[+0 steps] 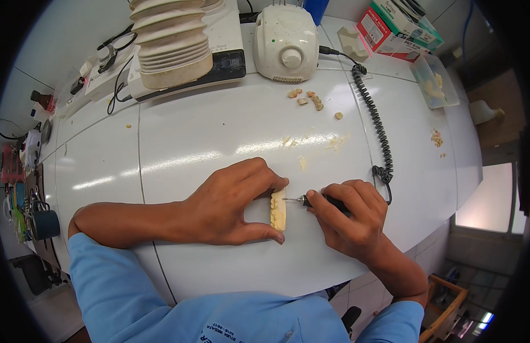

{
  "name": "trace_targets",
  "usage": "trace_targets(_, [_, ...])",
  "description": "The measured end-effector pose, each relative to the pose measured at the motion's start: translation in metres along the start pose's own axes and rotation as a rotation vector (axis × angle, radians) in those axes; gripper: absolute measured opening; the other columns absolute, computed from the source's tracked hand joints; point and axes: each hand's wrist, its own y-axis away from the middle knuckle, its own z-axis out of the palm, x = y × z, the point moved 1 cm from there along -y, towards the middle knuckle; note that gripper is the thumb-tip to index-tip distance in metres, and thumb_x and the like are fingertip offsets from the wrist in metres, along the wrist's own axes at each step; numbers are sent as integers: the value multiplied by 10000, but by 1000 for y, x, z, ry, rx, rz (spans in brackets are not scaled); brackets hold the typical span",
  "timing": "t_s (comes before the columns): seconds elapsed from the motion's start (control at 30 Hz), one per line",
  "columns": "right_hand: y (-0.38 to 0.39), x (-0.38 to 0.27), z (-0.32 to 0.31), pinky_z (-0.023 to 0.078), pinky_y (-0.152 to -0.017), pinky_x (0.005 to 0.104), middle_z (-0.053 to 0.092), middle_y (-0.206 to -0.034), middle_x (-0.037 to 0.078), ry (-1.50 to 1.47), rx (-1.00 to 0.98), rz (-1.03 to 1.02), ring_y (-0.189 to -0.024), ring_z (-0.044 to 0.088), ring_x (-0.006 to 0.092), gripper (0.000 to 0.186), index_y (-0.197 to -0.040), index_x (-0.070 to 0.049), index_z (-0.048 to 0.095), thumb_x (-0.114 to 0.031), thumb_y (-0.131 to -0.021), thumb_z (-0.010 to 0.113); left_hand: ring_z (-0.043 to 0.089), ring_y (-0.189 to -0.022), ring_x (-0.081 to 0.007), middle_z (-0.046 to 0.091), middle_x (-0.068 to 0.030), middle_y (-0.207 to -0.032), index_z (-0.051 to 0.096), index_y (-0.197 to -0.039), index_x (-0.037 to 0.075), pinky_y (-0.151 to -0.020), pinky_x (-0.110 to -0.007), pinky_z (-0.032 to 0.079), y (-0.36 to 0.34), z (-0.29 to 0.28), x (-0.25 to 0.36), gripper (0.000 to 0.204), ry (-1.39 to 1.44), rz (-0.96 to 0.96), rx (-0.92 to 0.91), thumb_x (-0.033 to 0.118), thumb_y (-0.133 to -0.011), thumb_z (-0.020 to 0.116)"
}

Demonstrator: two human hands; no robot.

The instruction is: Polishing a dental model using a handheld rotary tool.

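A pale yellow plaster dental cast (278, 210) stands lengthwise front to back on the white desk. My left hand (233, 203) grips it at both ends, fingers at the far end and thumb at the near end. My right hand (353, 217) is closed round a black rotary handpiece (332, 207), its thin metal bit reaching the cast's right side. A coiled black cord (373, 114) runs from behind this hand back to a white control box (285, 43) with a dial.
Small plaster bits (313, 100) and shavings lie on the desk (196, 263). At the back are an appliance with a ribbed hose (170, 46) and stacked boxes (390, 31). A plastic container (433, 80) stands back right; tools and a dark mug (46, 220) stand at the left edge.
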Motion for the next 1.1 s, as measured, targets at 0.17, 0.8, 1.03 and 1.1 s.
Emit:
trace_targets(0.17, [0,0,0,514,-691,356,760,-972,57,11,1,-15,-806,691,208,318,-1163,-111,923,-97,-846,907,688,-906,-276,675,-110,-1055,750,-1355,-28,-769,-395,566,-1,-2,1,890,-1,-6,-14,542,-768,1099])
trace_targets(0.8, [-4,-2,0,533,-681,359,768,-956,53,10,13,22,-810,694,215,380,-1136,-98,904,-109,-771,1011,675,-894,-263,684,-116,-1081,728,-1402,-38,-754,-381,559,-1,-4,0,885,35,8,-27,491,-795,1095])
trace_targets(1.03, [-1,1,2,499,-679,349,768,-977,42,9,18,-11,-813,681,197,309,-1162,-129,928,-125,-853,917,687,-915,-275,692,-120,-1098,731,-1424,-42,-776,-390,571,0,-4,-1,885,48,15,-26,470,-800,1094])
trace_targets(1.1, [-1,0,2,501,-681,349,767,-981,41,7,17,-41,-813,681,197,312,-1163,-129,928,-129,-852,921,687,-921,-279,692,-121,-1100,732,-1427,-43,-781,-394,572,0,-3,-2,881,50,17,-23,464,-803,1092])
